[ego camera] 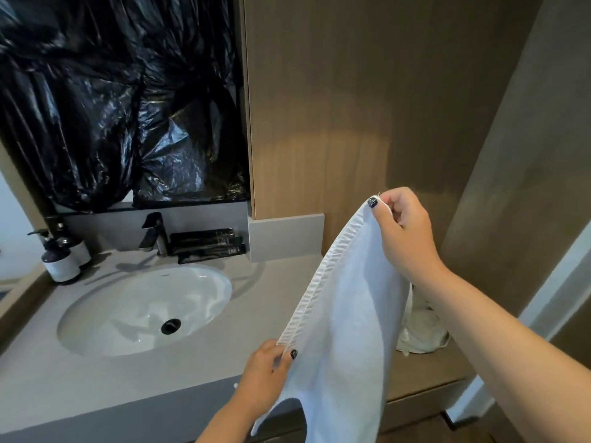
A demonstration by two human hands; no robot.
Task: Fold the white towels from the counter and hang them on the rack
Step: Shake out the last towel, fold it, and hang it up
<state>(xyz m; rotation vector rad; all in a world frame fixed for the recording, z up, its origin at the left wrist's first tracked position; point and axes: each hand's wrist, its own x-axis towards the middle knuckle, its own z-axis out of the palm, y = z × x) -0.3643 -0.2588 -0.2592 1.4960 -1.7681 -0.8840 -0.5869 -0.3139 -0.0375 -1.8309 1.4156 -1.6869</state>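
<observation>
Two hands hold one white towel [339, 330] in the air, off the right end of the counter [204, 356] and in front of the wood-panelled wall [351, 107]. The counter carries the sink [144, 308] toward its left half, with the faucet [156, 233] at its back edge and pump bottles [62, 257] at its back left corner; black plastic sheeting [121, 97] covers the space above. Further right, a lower shelf [425, 369] holds a second crumpled pale cloth [422, 327], half hidden behind the towel.

The towel's hemmed edge [319, 276] is its taut line, running on a slant from low and near to high and far, with the rest of the cloth hanging below it. The right hand [403, 231] is the upper, farther grip, thumb and fingers pinching the top corner. The left hand [265, 375] is the lower, nearer grip, thumb and fingers pinching the hem's other end just beyond the counter's front edge.

My judgement is that the fold turns on this slant: bringing the two corners together means the right hand coming down toward the left, or the left rising to meet it. No rack is in view.
</observation>
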